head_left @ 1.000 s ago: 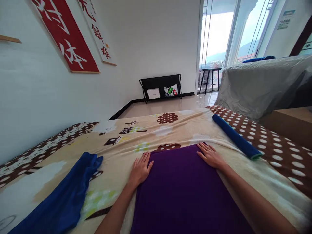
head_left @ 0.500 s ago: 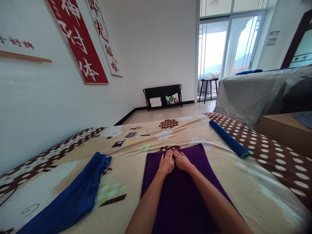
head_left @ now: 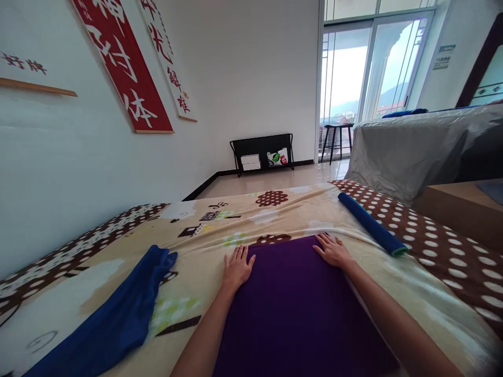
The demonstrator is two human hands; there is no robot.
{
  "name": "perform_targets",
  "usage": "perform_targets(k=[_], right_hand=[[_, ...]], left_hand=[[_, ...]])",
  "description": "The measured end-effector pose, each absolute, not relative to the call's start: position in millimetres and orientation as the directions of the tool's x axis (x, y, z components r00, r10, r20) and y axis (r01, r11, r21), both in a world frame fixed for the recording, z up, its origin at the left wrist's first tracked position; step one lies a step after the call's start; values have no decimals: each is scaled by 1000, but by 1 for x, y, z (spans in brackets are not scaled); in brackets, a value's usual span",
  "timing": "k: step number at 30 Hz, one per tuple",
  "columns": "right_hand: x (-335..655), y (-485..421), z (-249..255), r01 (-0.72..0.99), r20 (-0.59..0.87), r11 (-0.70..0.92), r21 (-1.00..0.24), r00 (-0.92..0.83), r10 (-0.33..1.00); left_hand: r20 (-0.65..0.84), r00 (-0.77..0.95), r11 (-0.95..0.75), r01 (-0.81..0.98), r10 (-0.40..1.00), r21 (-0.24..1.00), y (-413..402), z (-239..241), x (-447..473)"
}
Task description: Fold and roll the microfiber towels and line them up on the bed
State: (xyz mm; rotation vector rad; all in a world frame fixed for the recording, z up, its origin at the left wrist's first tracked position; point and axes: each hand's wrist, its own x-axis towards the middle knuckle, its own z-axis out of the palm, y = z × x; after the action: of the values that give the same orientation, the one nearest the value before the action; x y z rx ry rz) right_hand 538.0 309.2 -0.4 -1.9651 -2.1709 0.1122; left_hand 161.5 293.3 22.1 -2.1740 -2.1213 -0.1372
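Observation:
A purple towel [head_left: 294, 309] lies flat on a patterned blanket [head_left: 243, 220] in front of me. My left hand [head_left: 238, 268] rests palm down on the towel's far left corner, fingers spread. Palm down too, my right hand [head_left: 333, 250] presses the far right corner with fingers stretched out. Neither hand holds anything.
A crumpled blue towel [head_left: 113, 319] lies to the left. A rolled blue towel [head_left: 371, 224] sits at the right on the blanket's brown dotted border. A grey-covered piece of furniture [head_left: 412, 146] and a wooden surface [head_left: 459, 207] stand at the right. White wall on the left.
Half a second ago both hands lay together at the middle of the towel's far edge. They have slid apart to its two far corners.

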Motion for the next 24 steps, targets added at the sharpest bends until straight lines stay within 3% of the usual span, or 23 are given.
perform_targets(k=[4,9,17,21,24], right_hand=[[506,307,9,978,173,84,-192,-51,984],[492,305,9,956,168,194,-219,-159,973],[538,314,-3,977,103,40,-211,-19,994],[514,307,9,978,133,0,-210,29,991],[469,297,18,972,187,57,-226,-14,982]], left_hand=[[185,22,-16,999,982,-35,287,29,192],[130,109,-110,994,986,0,287,26,196],[122,-3,-1,1000,993,27,299,16,148],[162,-10,8,1000,987,12,296,30,172],[205,78,-81,997,976,8,289,36,216]])
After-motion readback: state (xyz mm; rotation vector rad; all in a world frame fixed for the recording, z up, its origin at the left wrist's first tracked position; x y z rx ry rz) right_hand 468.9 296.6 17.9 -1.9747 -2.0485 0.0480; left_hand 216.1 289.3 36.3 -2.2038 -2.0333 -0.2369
